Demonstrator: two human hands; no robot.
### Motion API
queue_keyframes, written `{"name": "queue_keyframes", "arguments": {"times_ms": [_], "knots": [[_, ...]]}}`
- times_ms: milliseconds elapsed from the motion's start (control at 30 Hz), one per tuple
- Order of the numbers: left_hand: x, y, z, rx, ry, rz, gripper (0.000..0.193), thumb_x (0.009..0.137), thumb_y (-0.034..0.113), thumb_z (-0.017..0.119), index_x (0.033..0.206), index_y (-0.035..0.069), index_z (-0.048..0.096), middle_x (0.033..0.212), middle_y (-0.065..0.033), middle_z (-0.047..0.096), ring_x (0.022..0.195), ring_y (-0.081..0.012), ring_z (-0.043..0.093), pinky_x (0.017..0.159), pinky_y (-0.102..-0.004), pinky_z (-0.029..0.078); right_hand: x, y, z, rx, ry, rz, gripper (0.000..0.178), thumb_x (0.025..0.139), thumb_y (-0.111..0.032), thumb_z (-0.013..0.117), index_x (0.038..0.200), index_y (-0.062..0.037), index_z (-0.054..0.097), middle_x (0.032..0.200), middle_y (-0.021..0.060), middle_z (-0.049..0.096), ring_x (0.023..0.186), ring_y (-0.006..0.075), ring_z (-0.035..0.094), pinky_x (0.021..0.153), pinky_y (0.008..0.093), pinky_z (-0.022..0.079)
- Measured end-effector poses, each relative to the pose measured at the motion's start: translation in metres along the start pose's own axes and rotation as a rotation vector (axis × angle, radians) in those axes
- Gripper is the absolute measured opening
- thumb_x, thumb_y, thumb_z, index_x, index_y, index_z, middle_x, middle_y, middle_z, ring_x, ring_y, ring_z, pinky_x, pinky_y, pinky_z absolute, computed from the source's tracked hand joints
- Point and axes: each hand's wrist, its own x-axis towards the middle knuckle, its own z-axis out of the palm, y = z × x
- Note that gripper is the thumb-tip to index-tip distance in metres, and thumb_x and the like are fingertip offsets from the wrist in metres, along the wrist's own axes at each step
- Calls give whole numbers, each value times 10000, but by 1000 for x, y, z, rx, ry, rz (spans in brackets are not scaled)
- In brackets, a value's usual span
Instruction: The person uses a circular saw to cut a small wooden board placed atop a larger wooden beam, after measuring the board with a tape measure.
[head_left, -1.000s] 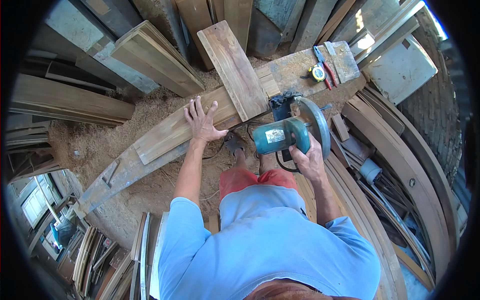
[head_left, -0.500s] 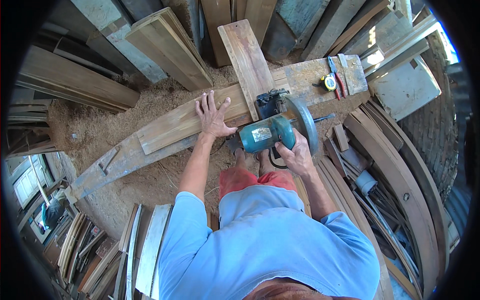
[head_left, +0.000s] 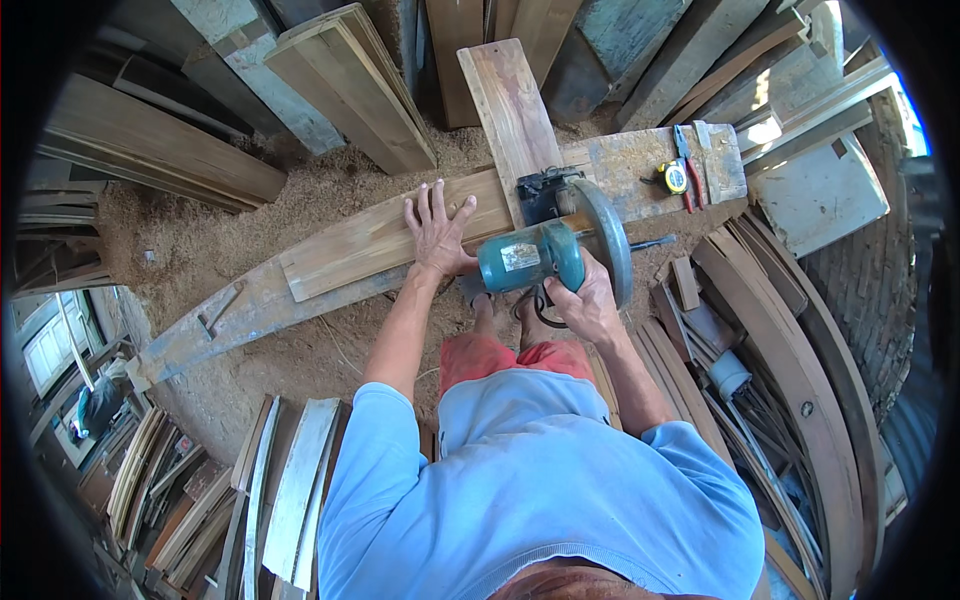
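Note:
My right hand [head_left: 585, 303] grips the rear handle of a teal circular saw [head_left: 520, 258] with a large rounded grey blade guard. The saw's base rests at the near end of a crosswise board [head_left: 510, 100], next to a lengthwise wooden board [head_left: 370, 245]. On that lengthwise board my left hand [head_left: 438, 238] lies pressed down with fingers spread, the thumb reaching toward the saw's motor. Under both boards runs a long worn plank [head_left: 235, 310]. The blade is hidden by the guard and saw body.
A yellow tape measure [head_left: 676, 178] and red-and-blue pliers [head_left: 690, 170] lie on the plank's right part. Sawdust [head_left: 190, 235] covers the ground. Upright planks [head_left: 350, 90] lean at the back. Stacked timber [head_left: 790, 330] and a small grey bucket [head_left: 729, 374] stand at right; a cord hangs below the saw.
The view has shifted a little, moving the planks and tools rightward in the picture. The saw appears slightly farther forward against the boards. My left hand keeps its place on the board.

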Motion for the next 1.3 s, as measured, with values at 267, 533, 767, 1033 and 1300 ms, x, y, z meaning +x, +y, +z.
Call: {"name": "queue_keyframes", "arguments": {"times_ms": [267,533,767,1033,1300], "knots": [[1,-9,14,73,57,44,1145,511,532,950,1537,327,485,1697,-273,168,1578,-525,64,1226,-747,21,30,-13,1,20,-23,-39,280,882,-44,653,1155,17,633,964,87,661,916,191,627,880,359,516],[2,3,-5,-21,-11,11,1175,471,517,963,1533,345,489,1685,-269,203,1576,-527,91,1219,-755,56,46,-18,1,8,-25,-33,284,885,-36,653,1162,27,633,972,90,672,929,188,633,885,357,517],[2,7,-19,-20,-84,-21,1198,453,541,957,1542,352,495,1685,-262,210,1574,-522,100,1219,-750,66,53,-23,2,13,-17,-36,288,887,-38,656,1165,34,636,960,91,671,911,185,628,869,355,517],[4,7,-19,13,-76,-15,1208,481,625,910,1569,344,469,1687,-258,197,1572,-517,96,1216,-748,69,69,-27,1,-56,2,-92,282,866,-59,675,1126,46,640,938,117,674,888,209,636,854,381,519],[6,12,-25,90,-143,-44,1233,461,639,926,1560,318,469,1693,-215,171,1574,-483,77,1228,-708,85,76,-33,2,-3,-6,-11,248,884,-50,678,1110,42,638,923,91,673,881,176,630,836,359,524]]}}
